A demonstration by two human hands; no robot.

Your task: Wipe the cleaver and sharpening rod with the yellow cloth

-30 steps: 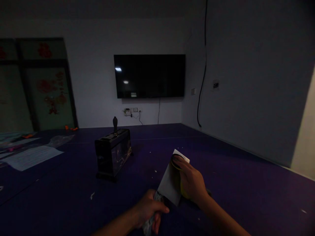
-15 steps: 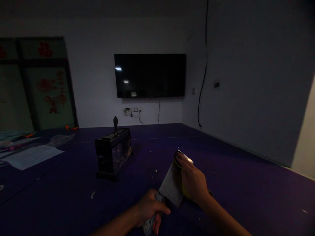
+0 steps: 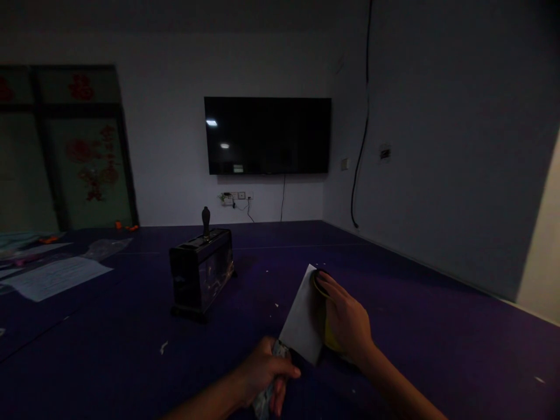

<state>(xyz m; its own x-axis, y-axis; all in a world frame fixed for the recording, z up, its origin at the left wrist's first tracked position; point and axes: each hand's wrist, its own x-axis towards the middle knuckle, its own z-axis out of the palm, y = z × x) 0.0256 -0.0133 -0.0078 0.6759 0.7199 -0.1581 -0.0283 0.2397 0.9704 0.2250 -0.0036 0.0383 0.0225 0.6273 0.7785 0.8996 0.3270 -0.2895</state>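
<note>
My left hand point(image 3: 266, 373) is closed round the handle of a broad, cleaver-like grey blade point(image 3: 300, 321), which points up and away over the purple floor. My right hand point(image 3: 347, 324) lies against the blade's right face, its fingers pressing a yellow pad point(image 3: 330, 343) onto the metal. The handle looks wrapped in something pale, mostly hidden by my fingers. The room is dim.
A black box with a glass side and a dark knob on top point(image 3: 199, 274) stands on the purple floor point(image 3: 415, 326) ahead left. Paper sheets point(image 3: 55, 275) lie at the far left. A dark TV point(image 3: 268, 135) hangs on the back wall, with a cable point(image 3: 361, 140) on the right wall.
The blade has turned slightly, its tip swinging a little right and then back left. My right hand stayed against it, its fingers shifting slightly up and right. My left hand keeps its grip.
</note>
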